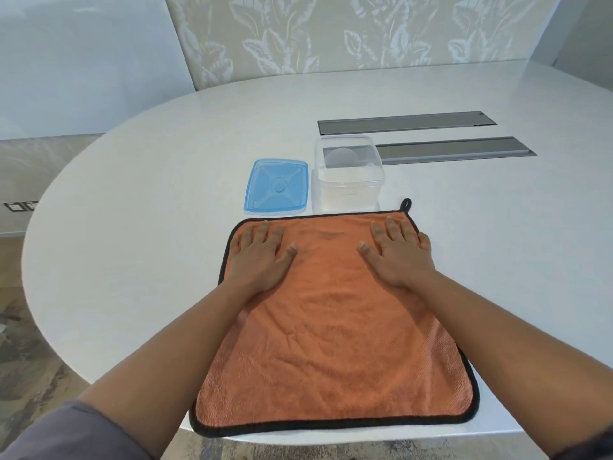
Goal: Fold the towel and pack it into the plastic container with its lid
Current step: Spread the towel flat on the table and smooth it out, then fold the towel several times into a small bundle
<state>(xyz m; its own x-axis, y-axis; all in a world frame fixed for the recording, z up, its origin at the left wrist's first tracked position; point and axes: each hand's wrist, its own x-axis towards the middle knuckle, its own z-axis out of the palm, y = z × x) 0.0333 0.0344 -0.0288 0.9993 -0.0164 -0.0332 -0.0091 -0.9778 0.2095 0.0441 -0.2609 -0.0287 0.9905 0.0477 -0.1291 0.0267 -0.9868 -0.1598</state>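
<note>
Two bare hands lie palm-down on an orange microfibre towel (335, 330) in the head view, the only one given. The towel is spread out flat and unfolded on the white oval surface (149, 207), its near edge reaching the surface's front rim. A black trim runs around its border, and a small black hanging loop (405, 204) sticks out from the far right corner.

The left hand (262, 257) rests near the far left corner of the towel, its fingers (263, 232) spread and laid flat on the cloth, thumb angled inward. The right hand (396, 252) rests near the far right corner, fingers likewise spread and flat, with the little finger at the black trim. Neither hand pinches or lifts any cloth. Both forearms stretch over the towel from the near side, and a grey sleeve (66, 433) shows at the lower left.

Just beyond the towel's far edge stands the clear plastic container (348, 180), upright, open-topped and nothing inside it that can be made out. Just to its left the blue translucent lid (277, 186) lies flat on the surface, apart from the container.

Behind the container, two long grey panels (408, 122) are set flush into the surface, one behind the other. A wall with a pale leaf pattern (331, 34) rises behind.
</note>
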